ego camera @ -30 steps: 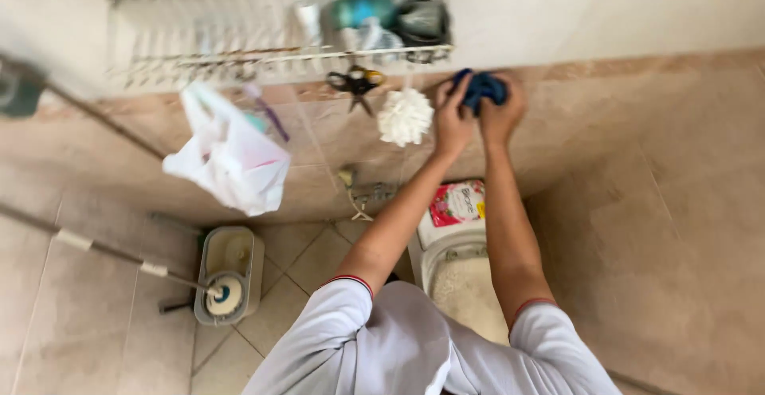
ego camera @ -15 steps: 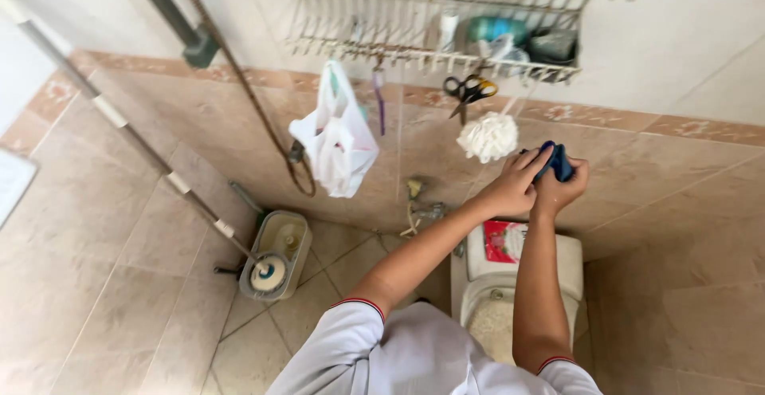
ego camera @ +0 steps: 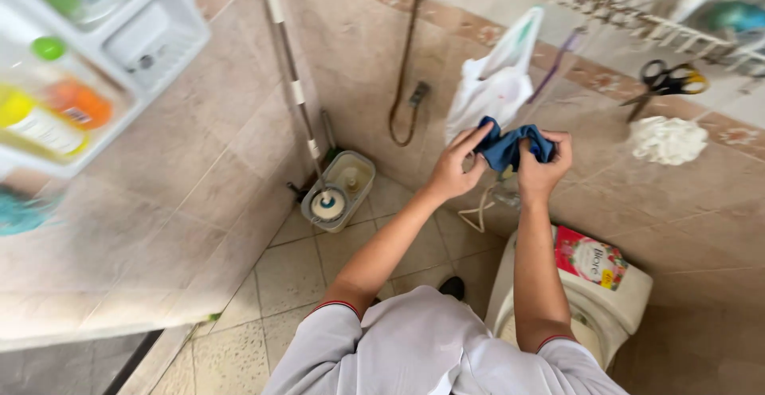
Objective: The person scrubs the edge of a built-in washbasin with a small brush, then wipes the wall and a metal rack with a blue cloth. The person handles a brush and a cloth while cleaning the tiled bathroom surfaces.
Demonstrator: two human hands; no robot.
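Observation:
Both my hands hold a crumpled dark blue cloth (ego camera: 508, 146) in front of the tiled wall. My left hand (ego camera: 457, 164) grips its left end with the fingers stretched over it. Closed around the cloth's right end is my right hand (ego camera: 543, 165). A white plastic bag (ego camera: 494, 84) hangs on the wall just behind the cloth. Below my arms stands a white toilet (ego camera: 613, 299) with a red and pink packet (ego camera: 590, 257) on its tank.
A wire rack (ego camera: 637, 4) runs along the wall at upper right, with scissors (ego camera: 665, 82) and a white bath puff (ego camera: 668, 139) hanging under it. A mop bucket (ego camera: 339, 190) with its pole (ego camera: 287, 68) stands in the corner. A white shelf (ego camera: 96, 52) with bottles is at left.
The view has swung left, so the rack and puff sit further right. My hands have come down and away from the puff with the blue cloth, which hangs more unfolded between them.

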